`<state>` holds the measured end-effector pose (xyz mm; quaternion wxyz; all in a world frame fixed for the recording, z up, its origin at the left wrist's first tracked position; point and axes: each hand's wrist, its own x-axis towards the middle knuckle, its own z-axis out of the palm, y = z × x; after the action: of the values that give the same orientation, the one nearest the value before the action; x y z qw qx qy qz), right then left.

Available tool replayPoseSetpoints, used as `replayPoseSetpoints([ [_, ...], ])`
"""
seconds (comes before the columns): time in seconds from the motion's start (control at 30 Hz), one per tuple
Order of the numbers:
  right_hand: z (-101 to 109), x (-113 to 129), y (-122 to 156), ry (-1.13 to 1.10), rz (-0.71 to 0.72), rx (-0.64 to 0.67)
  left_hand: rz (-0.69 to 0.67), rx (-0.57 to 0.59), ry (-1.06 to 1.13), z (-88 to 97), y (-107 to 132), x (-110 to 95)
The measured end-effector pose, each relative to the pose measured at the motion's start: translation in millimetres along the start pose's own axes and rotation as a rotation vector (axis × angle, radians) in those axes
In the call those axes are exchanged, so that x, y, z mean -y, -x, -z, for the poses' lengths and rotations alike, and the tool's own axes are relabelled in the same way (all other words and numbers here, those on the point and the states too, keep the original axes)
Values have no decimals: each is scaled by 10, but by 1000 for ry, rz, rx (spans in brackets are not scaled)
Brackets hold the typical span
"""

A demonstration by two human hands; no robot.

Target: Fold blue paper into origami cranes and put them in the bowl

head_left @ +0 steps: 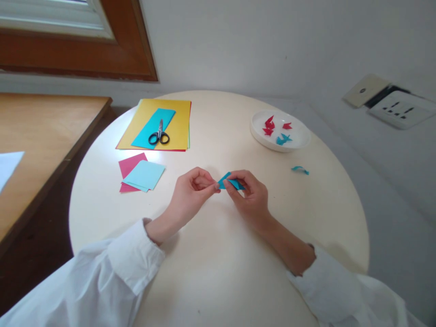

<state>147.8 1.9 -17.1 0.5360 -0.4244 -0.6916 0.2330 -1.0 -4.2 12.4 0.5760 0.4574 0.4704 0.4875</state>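
Note:
A small piece of folded blue paper (235,183) is held between my two hands over the middle of the round table. My left hand (195,187) pinches its left end between thumb and fingertips. On the other side, my right hand (250,193) grips the paper with the thumb in front and the fingers behind, covering part of it. Left of my hands lie loose square papers, light blue squares (145,175) on top of pink squares (132,164). To the right, a curled blue paper strip (300,170) rests on the table.
A white round dish (259,138) at the back right holds several small red and blue folded paper pieces. Black-handled scissors (159,136) lie on a blue paper strip (143,136) over yellow sheets (182,122). The round table (218,281) stands by a wall with sockets (397,109).

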Motion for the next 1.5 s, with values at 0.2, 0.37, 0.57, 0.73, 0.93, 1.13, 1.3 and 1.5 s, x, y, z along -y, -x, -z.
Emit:
replayPoseSetpoints([
  [0.2, -20, 13, -14, 38, 10, 68, -45, 1, -65, 11, -27, 39],
  [0.37, -27, 19, -12, 55, -11, 62, -103, -8, -115, 6, -19, 27],
  [0.57, -20, 23, -7, 69, -6, 54, -94, 24, -71, 4, -26, 49],
  [0.73, -26, 34, -15, 73, -10, 43, -82, 52, -40, 8, -32, 79],
  [0.93, -37, 49, -19, 92, -4, 17, -96, 48, -47, 3, -16, 79],
  [1.13, -33, 27, -27, 119, 10, 47, -156, 40, -112, 8, -30, 82],
  [1.3, 5, 22, -58, 255, 171, -3, -241, -21, -127, 27, -51, 109],
  [1.5, 31, 33, -62, 230, 175, 35, -272, -10, -230, 36, -37, 137],
])
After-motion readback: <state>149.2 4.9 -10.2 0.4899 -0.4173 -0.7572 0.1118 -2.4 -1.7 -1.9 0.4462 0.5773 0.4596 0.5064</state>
